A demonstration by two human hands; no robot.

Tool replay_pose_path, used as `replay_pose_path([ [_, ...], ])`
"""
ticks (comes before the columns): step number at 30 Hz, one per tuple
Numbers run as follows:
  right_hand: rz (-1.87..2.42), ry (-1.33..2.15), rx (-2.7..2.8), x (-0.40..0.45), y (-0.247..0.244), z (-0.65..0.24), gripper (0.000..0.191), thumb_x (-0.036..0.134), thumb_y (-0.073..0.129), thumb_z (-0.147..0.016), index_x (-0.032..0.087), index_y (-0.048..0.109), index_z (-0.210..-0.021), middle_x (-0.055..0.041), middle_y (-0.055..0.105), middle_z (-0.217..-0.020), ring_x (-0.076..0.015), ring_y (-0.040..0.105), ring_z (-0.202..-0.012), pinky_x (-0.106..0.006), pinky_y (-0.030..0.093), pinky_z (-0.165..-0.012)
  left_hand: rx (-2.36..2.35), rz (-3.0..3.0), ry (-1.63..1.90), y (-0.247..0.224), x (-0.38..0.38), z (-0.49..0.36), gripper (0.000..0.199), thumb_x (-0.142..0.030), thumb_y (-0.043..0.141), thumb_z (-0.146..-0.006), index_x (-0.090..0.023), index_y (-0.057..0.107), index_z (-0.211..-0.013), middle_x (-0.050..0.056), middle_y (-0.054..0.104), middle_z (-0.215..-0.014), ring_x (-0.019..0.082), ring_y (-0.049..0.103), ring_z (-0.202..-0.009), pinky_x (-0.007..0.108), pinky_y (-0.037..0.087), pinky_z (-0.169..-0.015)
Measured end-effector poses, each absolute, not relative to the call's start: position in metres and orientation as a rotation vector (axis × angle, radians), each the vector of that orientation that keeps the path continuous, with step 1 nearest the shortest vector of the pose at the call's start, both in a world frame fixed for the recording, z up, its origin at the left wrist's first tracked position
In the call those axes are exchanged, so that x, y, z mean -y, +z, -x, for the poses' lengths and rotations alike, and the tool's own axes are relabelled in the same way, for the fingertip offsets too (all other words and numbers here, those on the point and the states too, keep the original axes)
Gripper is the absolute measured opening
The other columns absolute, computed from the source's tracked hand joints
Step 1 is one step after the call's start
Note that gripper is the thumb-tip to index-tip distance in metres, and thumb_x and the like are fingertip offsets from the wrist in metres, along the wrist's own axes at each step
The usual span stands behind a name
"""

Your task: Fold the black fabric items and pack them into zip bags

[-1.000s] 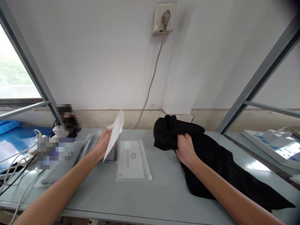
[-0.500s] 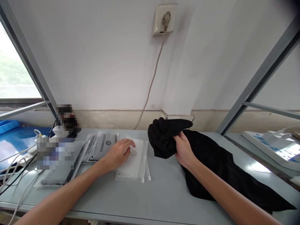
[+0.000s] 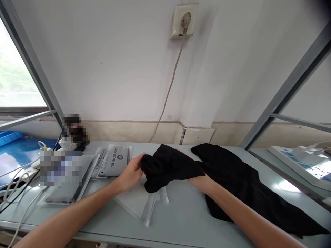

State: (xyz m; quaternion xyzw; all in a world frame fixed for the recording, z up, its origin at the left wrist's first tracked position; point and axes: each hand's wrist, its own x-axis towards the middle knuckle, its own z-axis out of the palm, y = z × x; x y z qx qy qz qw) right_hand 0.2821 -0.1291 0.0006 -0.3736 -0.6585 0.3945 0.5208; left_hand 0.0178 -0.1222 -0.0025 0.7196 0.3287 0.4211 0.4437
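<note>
A bunched black cloth [image 3: 168,167] is held above the grey table, in front of me. My left hand [image 3: 133,172] pinches its left end between thumb and fingers. My right hand [image 3: 199,181] is under the right part of the cloth, which covers its fingers. Below the cloth lie clear zip bags [image 3: 138,205] with white inserts, partly covered by the cloth and my left hand. A second spread of black fabric [image 3: 240,182] lies on the table at the right, behind and beneath my right forearm.
Packed ROCKBROS bags [image 3: 115,162] lie left of my left hand, with another filled bag [image 3: 63,193] nearer the left edge. White cables [image 3: 22,179] run along the far left. A power strip and metal frame posts flank the table.
My right hand has carried the bunched cloth leftward over the zip bags. My left hand has taken hold of the cloth's left end. The top zip bag has turned and shifted nearer.
</note>
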Motion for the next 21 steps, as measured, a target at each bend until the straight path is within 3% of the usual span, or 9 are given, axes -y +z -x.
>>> replay_pose_path([
  [3,0.836,0.984,1.554,0.126,0.000,-0.283,0.053,0.049,0.093,-0.062,0.034,0.079,-0.111,-0.0056,0.080,-0.111,-0.0366,0.071,-0.109,-0.048,0.059,-0.098,-0.895,-1.608,1.249,-0.009,0.112,-0.017,0.003,-0.021,0.060,-0.087,-0.018,0.061,-0.087,0.000,0.060,-0.081,0.015,0.056,-0.075,0.025,0.048,-0.067],
  [9,0.778,0.893,1.176,0.113,-0.010,-0.288,0.058,0.045,0.093,-0.061,0.037,0.075,-0.115,-0.0029,0.079,-0.117,-0.0329,0.066,-0.122,-0.051,0.056,-0.102,-0.979,-1.132,1.526,-0.006,0.099,-0.011,0.030,-0.041,0.069,-0.089,-0.018,0.068,-0.108,0.011,0.069,-0.111,0.024,0.067,-0.093,0.036,0.062,-0.073],
  [15,0.744,0.990,1.003,0.106,0.005,-0.293,0.033,0.037,0.092,-0.065,0.034,0.076,-0.094,0.0023,0.080,-0.102,-0.0274,0.070,-0.114,-0.037,0.060,-0.093,-0.944,-0.885,1.482,0.002,0.096,-0.006,0.020,-0.029,0.066,-0.090,-0.016,0.070,-0.105,0.013,0.071,-0.108,0.024,0.069,-0.092,0.050,0.065,-0.088],
  [21,0.904,0.910,0.901,0.105,0.019,-0.306,0.041,0.055,0.088,-0.068,0.029,0.075,-0.098,0.0008,0.076,-0.086,-0.0263,0.074,-0.091,-0.032,0.062,-0.070,-0.795,-0.918,1.405,0.005,0.099,-0.006,0.029,-0.024,0.061,-0.093,-0.021,0.066,-0.121,0.011,0.071,-0.121,0.027,0.073,-0.099,0.053,0.062,-0.094],
])
